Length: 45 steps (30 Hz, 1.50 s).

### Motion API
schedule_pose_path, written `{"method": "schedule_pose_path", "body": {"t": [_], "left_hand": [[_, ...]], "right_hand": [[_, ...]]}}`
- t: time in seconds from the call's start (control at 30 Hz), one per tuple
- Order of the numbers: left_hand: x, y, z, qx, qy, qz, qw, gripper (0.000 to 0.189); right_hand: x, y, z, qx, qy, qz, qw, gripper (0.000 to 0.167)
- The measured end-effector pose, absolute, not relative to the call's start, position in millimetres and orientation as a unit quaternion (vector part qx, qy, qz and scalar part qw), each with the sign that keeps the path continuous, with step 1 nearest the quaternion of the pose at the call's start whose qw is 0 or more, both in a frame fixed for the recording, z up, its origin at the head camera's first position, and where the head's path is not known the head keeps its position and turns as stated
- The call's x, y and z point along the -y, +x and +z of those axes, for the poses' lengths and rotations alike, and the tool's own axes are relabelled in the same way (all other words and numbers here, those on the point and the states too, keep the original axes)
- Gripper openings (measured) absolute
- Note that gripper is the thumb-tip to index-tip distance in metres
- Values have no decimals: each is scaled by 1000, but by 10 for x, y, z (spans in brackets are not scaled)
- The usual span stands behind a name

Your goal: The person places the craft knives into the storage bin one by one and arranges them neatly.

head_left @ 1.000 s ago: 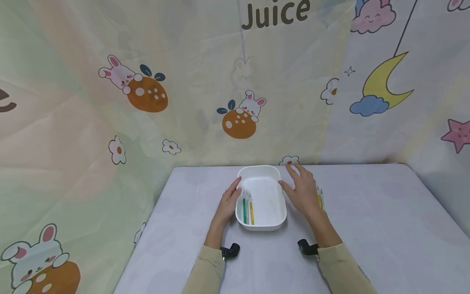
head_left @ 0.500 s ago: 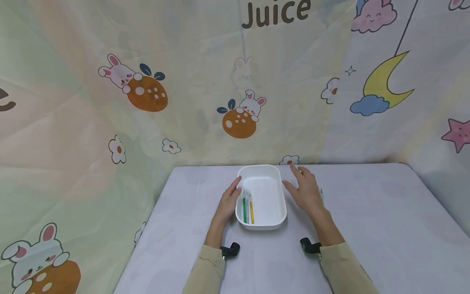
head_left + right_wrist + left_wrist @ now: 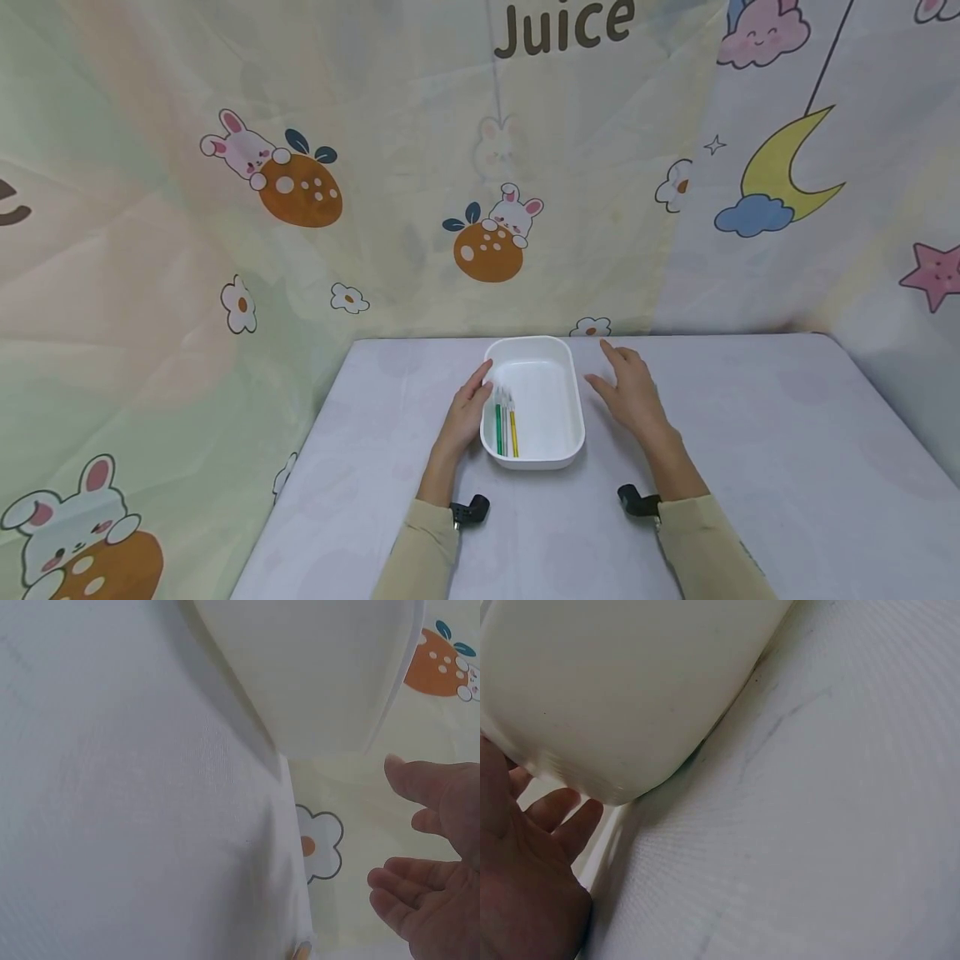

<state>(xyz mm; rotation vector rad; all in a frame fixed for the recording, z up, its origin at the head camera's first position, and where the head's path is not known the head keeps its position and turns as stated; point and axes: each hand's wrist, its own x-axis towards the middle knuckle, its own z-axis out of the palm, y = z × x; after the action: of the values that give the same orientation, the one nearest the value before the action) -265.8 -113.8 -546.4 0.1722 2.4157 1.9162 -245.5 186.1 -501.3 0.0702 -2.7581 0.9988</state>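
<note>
A white rectangular tray (image 3: 543, 417) stands on the table near its far edge. Along its inner left side lie several slim pen-like sticks (image 3: 506, 429) with green, pale and yellow barrels and pale tips. My left hand (image 3: 463, 415) holds the tray's left wall, thumb over the rim; in the left wrist view, fingers (image 3: 577, 825) lie against the tray's outer side. My right hand (image 3: 628, 390) is to the right of the tray, apart from it, with thumb and fingers spread and nothing between them.
The pale-covered table (image 3: 750, 467) ends at a printed fabric backdrop (image 3: 405, 167). At the bottom of the right wrist view, a small tan tip (image 3: 301, 951) shows on the table near its edge. Each wrist wears a black camera (image 3: 471, 510).
My right hand has moved rightward, away from the tray's rim. It now covers the yellow sticks that showed beside it. The left hand and the tray have stayed put.
</note>
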Motion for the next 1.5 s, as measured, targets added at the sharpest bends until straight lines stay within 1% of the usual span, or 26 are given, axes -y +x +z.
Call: {"method": "schedule_pose_path", "body": {"t": [0.23,0.57,0.83,1.27,1.5], "left_hand": [[1143,-2659,-5458,-780,57,623,26,45],[1147,-2663,-5473,-776,62,627,31,46],[1148,-2669,-5477,-780,59,622,32,47],[1147,-2674,-5494,-779,57,624,25,44],[1147,-2680,-5510,-780,58,623,19,44]], "right_hand": [[-1940,-2466,-5029,936,2,341,85,71],[-2120,-2468,-5064,937,-19,346,42,68],[-2186,-2457,-5096,936,-21,350,38,67],[-2230,-2463,-5119,944,-15,330,15,62],[-2201,-2464,-5106,945,-35,326,2,58]]}}
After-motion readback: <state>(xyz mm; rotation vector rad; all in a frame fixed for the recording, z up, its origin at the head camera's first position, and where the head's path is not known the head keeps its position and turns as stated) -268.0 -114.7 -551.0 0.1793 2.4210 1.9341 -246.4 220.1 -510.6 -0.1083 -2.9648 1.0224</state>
